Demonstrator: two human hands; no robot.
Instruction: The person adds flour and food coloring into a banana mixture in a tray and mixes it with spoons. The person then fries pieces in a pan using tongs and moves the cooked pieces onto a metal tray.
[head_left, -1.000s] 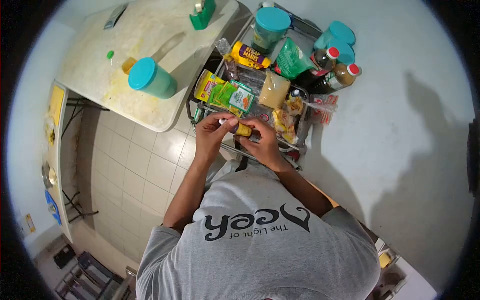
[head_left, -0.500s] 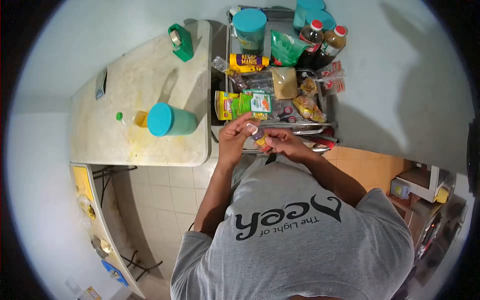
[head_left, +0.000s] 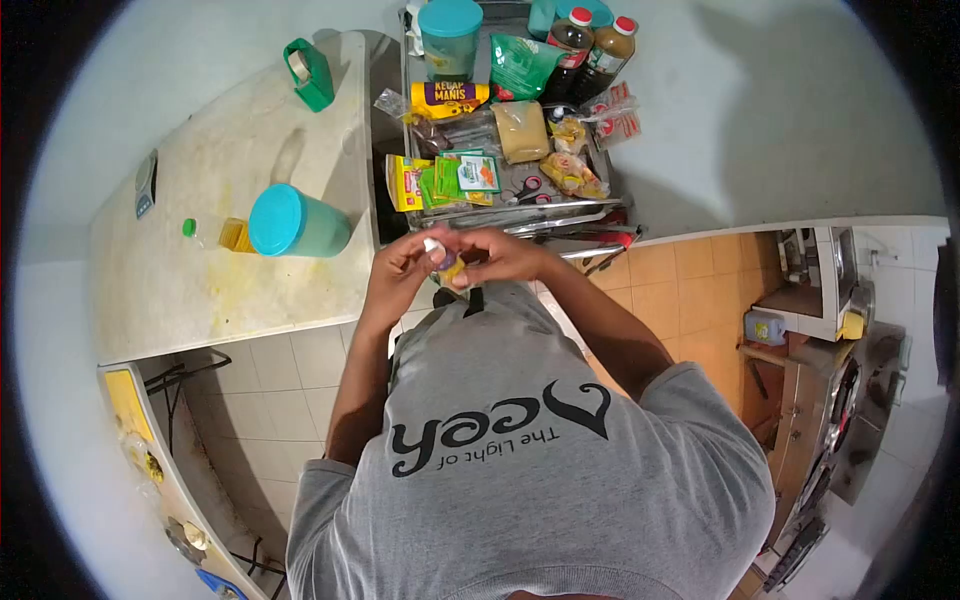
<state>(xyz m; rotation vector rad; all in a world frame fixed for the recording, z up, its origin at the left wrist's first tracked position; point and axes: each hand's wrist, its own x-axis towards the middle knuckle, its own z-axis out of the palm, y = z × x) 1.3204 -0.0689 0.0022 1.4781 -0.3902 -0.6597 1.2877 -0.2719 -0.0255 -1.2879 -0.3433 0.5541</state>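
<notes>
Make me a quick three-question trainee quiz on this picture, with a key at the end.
1. What colour is the top of the small bottle between the left hand and right hand? (a) red, (b) white, (c) green.
2. True or false: the two tall bottles near the green pouch have red caps.
3. Which two words are printed on the yellow-and-purple pack?

Key: 1. b; 2. true; 3. Kecap Manis.

A kitchen, by the look of it
Yellow-and-purple KECAP MANIS pouch [head_left: 449, 98], tall red-capped bottles [head_left: 606, 58], cylindrical teal plastic canister [head_left: 315, 222] on a stained cream worktop [head_left: 165, 285]
</notes>
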